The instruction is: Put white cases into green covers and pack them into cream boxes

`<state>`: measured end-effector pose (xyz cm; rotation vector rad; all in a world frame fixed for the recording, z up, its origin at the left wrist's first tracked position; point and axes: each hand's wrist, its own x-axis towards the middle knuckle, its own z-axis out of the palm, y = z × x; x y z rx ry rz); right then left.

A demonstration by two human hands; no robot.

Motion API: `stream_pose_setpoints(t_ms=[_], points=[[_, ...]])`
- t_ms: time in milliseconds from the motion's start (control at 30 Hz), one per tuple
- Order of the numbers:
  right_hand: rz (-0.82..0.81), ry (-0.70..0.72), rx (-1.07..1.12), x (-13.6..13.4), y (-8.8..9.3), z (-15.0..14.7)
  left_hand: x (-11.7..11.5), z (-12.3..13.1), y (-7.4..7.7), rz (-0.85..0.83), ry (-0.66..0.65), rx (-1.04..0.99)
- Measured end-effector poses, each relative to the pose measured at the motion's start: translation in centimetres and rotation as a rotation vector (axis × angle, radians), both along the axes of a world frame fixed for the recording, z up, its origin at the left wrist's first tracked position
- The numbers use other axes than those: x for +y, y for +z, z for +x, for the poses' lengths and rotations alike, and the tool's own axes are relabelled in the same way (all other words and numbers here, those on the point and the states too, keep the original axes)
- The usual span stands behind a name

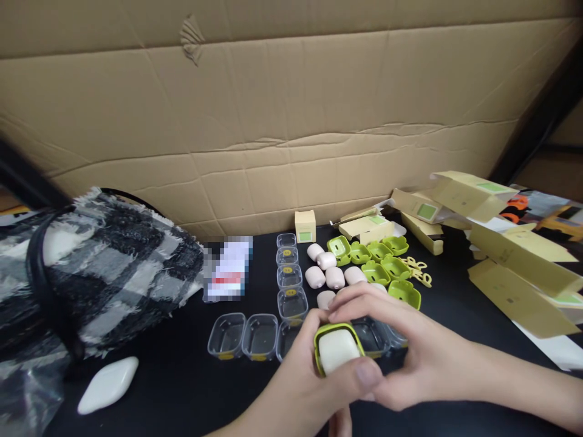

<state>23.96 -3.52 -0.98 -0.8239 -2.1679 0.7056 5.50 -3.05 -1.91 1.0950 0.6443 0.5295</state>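
Observation:
Low at the front, my left hand (314, 379) is closed around a green cup (317, 349) with its thumb across the front. Inside the cup's rim sits a rounded white piece (337, 349). My right hand (410, 340) curls over the far side and right side of the same cup, its fingertips meeting my left hand. Just beyond my hands lie several pale pinkish rounded pieces (335, 277). Several empty green cups (404, 294) are grouped to their right, beside yellow-green loop-shaped parts (419, 271). My hands cover part of the clear containers behind them.
Clear plastic containers (226, 335) form an L on the black table. Small yellow boxes (523, 297) are heaped at the right; one box (305, 227) stands at the back. A checked bag (132, 273) and a white diamond-shaped object (108, 385) are on the left. Cardboard (273, 109) walls the back.

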Motion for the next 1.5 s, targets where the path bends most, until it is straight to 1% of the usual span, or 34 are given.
stream_pose_setpoints(t_ms=[100,167,200,267,333,367,433,500,600,667,700,767,867,967,1033,1167,1233,1367,1500], points=[[-0.112,0.014,0.16,-0.1,-0.4,0.0,-0.1,-0.3,0.1,0.04,-0.077,-0.082],[-0.119,-0.014,0.269,-0.2,-0.5,0.1,0.0,-0.7,0.6,0.091,-0.102,-0.081],[-0.101,-0.041,0.312,-0.1,-0.4,0.2,0.1,-0.9,1.0,0.14,-0.087,-0.044],[-0.034,-0.123,0.381,0.2,0.1,0.7,0.5,-1.3,2.0,0.318,-0.004,0.095],[0.044,-0.198,0.412,0.6,0.7,1.5,1.0,-1.7,2.7,0.591,0.086,0.262],[0.074,-0.228,0.407,0.8,0.9,2.0,1.3,-1.8,2.9,0.733,0.107,0.341],[0.107,-0.271,0.328,0.9,1.4,2.8,1.7,-1.9,2.9,0.978,0.086,0.479],[0.1,-0.292,0.17,0.9,1.6,3.3,1.8,-1.8,2.5,1.155,0.011,0.581],[0.052,-0.235,-0.065,0.5,1.9,3.3,1.5,-1.3,1.4,1.37,-0.077,0.703],[0.01,-0.176,-0.134,0.4,2.0,3.1,1.3,-1.1,0.9,1.486,-0.087,0.765],[-0.008,-0.158,-0.142,0.3,2.0,3.0,1.3,-1.0,0.7,1.518,-0.087,0.782],[-0.036,-0.146,-0.134,0.3,1.9,2.8,1.2,-1.0,0.6,1.52,-0.091,0.785],[-0.068,-0.183,-0.082,0.3,1.5,2.7,1.2,-1.1,0.7,1.425,-0.101,0.757],[-0.115,-0.219,-0.048,0.2,1.2,2.5,1.0,-1.3,0.9,1.336,-0.068,0.725],[-0.13,-0.196,-0.059,0.2,1.2,2.3,1.0,-1.3,1.2,1.288,-0.047,0.709],[-0.128,-0.145,-0.076,0.1,1.2,2.0,1.0,-1.1,1.4,1.155,-0.11,0.698],[-0.107,-0.142,-0.077,0.1,1.2,2.0,0.9,-1.1,1.2,1.122,-0.098,0.722],[-0.044,-0.164,-0.076,0.2,0.8,1.9,0.6,-1.2,0.5,1.053,0.015,0.75],[-0.1,-0.11,-0.098,0.0,0.3,1.3,0.4,-1.2,0.1,1.029,-0.009,0.733]])
